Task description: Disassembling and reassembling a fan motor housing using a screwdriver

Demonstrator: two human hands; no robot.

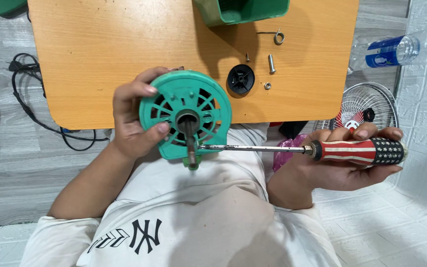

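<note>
Gripping green fan motor housing (186, 116), screwdriver (322, 149); green bin (240, 11) contents unseen.

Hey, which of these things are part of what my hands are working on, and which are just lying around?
In use:
left hand
green fan motor housing
right hand
screwdriver
bolt, nut, black knob

Lying about:
water bottle
fan guard
power cord
green bin

Green bin (240, 11) cut off by top edge; screwdriver (322, 150) tip hidden behind fan motor housing (186, 116).
</note>
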